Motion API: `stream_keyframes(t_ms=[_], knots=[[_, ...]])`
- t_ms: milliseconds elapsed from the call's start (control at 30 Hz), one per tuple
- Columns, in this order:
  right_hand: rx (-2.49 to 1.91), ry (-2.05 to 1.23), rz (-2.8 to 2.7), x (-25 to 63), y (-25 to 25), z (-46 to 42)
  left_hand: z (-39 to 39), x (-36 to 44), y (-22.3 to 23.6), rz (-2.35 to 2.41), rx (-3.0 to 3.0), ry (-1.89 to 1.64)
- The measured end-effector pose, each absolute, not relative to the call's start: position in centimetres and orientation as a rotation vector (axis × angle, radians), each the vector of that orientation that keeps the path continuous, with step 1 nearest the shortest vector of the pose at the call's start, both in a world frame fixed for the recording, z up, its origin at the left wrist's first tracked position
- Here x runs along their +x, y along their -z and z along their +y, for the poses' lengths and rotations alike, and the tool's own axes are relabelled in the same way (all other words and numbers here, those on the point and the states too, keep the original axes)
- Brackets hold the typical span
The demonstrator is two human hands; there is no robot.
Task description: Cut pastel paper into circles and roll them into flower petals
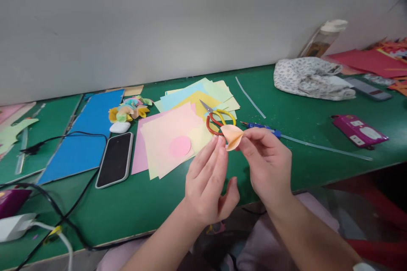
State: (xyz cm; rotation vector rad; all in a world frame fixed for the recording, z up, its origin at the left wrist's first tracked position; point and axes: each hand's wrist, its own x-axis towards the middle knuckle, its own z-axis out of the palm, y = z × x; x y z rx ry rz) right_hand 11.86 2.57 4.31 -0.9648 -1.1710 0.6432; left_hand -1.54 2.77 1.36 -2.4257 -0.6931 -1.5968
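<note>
Between thumb and fingers, my right hand [269,161] pinches a small folded piece of peach paper [232,136], creased into a petal-like shape. My left hand [211,178] is open, its fingers stretched out and its thumb apart. Its fingertips are at the left edge of the peach paper; whether they press on it I cannot tell. Just behind lie scissors [212,111] with one red and one yellow handle, blades apart, on coloured paper sheets [168,133]. A pink paper circle [180,147] rests on the top sheet. Beside my right hand is a blue pen-like tool [260,128].
Left of the sheets are a phone [115,161], a white case [120,127], folded paper petals [130,109], a blue board [85,139] and black cables [52,203]. Translucent sticks [327,148], a purple packet [359,131], patterned cloth [308,78] and a bottle [324,40] lie to the right.
</note>
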Motion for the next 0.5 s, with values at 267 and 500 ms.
stream_keyframes(t_ms=[267,500], knots=[[-0.953,-0.567,-1.242,11.7,-4.7,2.3,2.7,-1.2,-0.9,-0.741,-2.391,1.520],[-0.959,-0.487,-1.242,11.4,-4.6,2.0,2.0,-0.3,-0.4,-0.849,-2.280,1.457]])
